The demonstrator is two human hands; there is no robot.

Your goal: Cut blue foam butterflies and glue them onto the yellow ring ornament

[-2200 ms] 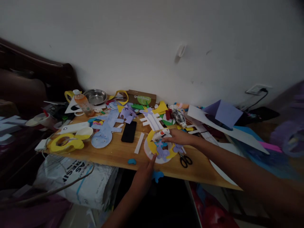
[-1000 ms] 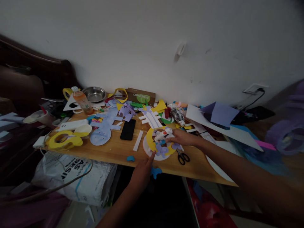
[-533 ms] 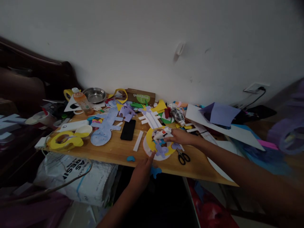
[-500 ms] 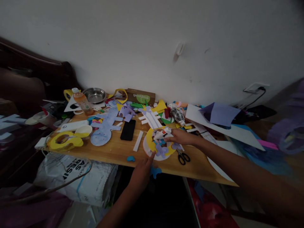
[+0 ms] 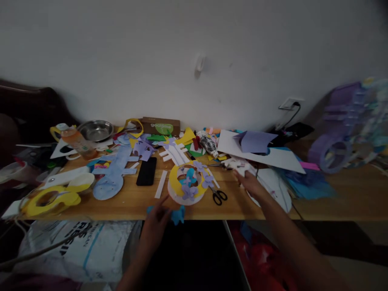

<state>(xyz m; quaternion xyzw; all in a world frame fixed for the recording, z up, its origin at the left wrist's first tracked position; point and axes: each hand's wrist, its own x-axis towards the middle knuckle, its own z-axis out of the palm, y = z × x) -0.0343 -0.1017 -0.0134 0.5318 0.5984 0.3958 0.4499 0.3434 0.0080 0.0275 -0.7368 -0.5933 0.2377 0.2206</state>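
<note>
My right hand (image 5: 250, 184) is closed around a white glue gun (image 5: 237, 164), low over the right part of the table. A round paper piece (image 5: 174, 178) with a yellow crescent lies flat to its left, carrying purple flower cutouts (image 5: 190, 192) and a blue one (image 5: 188, 178). Black-handled scissors (image 5: 219, 197) rest beside it. At the table's front edge is my left hand (image 5: 154, 224), fingers apart, close to a blue paper cutout (image 5: 178, 215); whether it touches the cutout is unclear. Another bit of blue (image 5: 150, 209) shows behind its fingers.
Left of the round piece lie a white strip (image 5: 161, 184), a black phone (image 5: 146, 171) and a blue paper shape (image 5: 108, 188). Paper scraps, a brown box (image 5: 160, 126), a steel bowl (image 5: 96, 130) and a bottle (image 5: 77, 140) line the back. White board (image 5: 266, 157) lies right.
My right hand has carried the glue gun right, away from the round paper piece. My left hand has left that piece and moved toward the blue cutouts. The view has shifted right.
</note>
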